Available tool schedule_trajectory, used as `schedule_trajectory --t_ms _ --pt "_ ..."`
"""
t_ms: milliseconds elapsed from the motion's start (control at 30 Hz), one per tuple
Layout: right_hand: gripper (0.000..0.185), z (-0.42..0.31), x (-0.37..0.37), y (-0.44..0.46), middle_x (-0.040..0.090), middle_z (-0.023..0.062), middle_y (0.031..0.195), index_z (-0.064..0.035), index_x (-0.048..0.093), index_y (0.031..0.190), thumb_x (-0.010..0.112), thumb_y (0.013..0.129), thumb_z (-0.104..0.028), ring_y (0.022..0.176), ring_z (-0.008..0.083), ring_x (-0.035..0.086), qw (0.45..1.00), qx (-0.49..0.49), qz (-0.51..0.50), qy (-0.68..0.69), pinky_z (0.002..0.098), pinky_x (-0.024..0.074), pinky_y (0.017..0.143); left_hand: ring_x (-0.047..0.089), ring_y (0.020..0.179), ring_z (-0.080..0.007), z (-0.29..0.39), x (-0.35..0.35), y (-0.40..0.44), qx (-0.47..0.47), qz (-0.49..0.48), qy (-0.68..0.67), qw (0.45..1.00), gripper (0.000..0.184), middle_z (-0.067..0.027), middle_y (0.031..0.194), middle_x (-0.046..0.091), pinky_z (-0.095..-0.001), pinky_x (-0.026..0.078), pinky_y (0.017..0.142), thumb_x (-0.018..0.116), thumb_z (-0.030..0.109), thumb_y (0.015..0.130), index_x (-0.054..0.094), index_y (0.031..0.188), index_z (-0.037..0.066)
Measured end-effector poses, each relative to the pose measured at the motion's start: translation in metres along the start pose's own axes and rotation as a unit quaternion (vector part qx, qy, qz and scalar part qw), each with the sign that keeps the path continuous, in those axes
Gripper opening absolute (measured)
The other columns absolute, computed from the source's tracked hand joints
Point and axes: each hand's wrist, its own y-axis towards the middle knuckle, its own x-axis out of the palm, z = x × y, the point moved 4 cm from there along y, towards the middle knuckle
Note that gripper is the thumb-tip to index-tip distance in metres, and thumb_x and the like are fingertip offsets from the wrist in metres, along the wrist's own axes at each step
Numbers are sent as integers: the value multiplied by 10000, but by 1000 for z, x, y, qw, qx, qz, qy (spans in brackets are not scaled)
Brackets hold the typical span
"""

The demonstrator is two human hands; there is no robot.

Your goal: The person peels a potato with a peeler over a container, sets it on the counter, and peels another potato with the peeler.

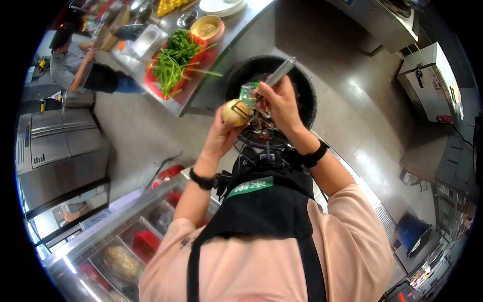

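Observation:
My left hand (224,132) is wrapped round a pale yellow potato (233,114). My right hand (282,103) grips a peeler (280,72) by its metal handle, which sticks up past my thumb. The dark frame of its head lies against the side of the potato. Both hands are above a round black bin (311,100) between me and the counter. Scraps and peelings (262,126) lie inside it, and a piece of green-printed clear plastic (247,93) shows just behind the potato.
Ahead to the left, a steel counter (229,50) bears a red basket (149,79) of leafy greens (176,58) and stacked bowls (205,27). A person (75,63) stands beyond it. At lower left is an ingredient case (146,221); a white chest (427,83) is at right.

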Motion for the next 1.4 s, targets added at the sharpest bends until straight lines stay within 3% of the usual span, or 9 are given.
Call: schedule_trajectory --t_ms 67,633,733,867,1000,1067,1200,1400 --pt "307 -2 3 -2 628 102 782 -54 379 1014 647 922 -171 546 123 593 1000 4 6 -12 225 456 459 549 1130 -202 1 1 0 16 35 42 998 720 -45 1274 507 -328 480 930 748 382 796 370 1352 124" --pt "318 8 9 1 623 98 803 -49 357 1060 630 924 -139 577 135 607 997 -63 30 -13 239 483 491 596 1029 -242 5 1 9 114 133 -7 984 552 -91 1177 547 -351 502 941 721 249 848 411 1278 94" --pt "311 10 -22 26 635 95 802 -43 384 1059 639 918 -152 581 126 602 989 -105 91 -57 242 487 504 588 1041 -251 10 0 5 116 119 0 986 568 -95 1189 537 -355 506 936 728 252 842 407 1285 98" --pt "255 -1 -38 39 636 103 785 -34 429 1003 636 922 -160 567 121 595 992 -75 90 -46 241 481 491 570 1075 -260 16 2 4 49 72 38 995 626 -93 1205 530 -363 505 933 753 278 816 397 1300 103" --pt "279 -5 -5 22 631 101 763 -29 416 996 653 909 -149 552 121 584 996 39 -56 -55 243 468 472 567 1089 -245 5 -8 10 7 56 36 998 650 -89 1217 525 -369 502 938 765 280 802 391 1302 102" --pt "274 3 -3 21 628 98 761 -22 422 1000 653 906 -136 551 122 579 994 67 -63 -60 245 472 483 546 1137 -246 0 -11 9 -18 28 13 999 665 -91 1243 501 -394 518 933 760 179 813 354 1332 95" --pt "274 3 -2 18 622 92 753 -16 426 1003 653 903 -132 547 120 569 994 62 -42 -79 249 472 489 558 1107 -219 3 -1 7 -26 48 53 997 688 -73 1235 512 -368 499 940 778 269 795 360 1312 92" --pt "271 21 -17 31 615 88 737 -25 419 979 653 901 -138 527 117 548 991 90 28 -90 248 446 470 560 1095 -224 4 -7 14 -29 100 94 990 609 -72 1208 519 -382 500 933 748 178 827 362 1291 104"
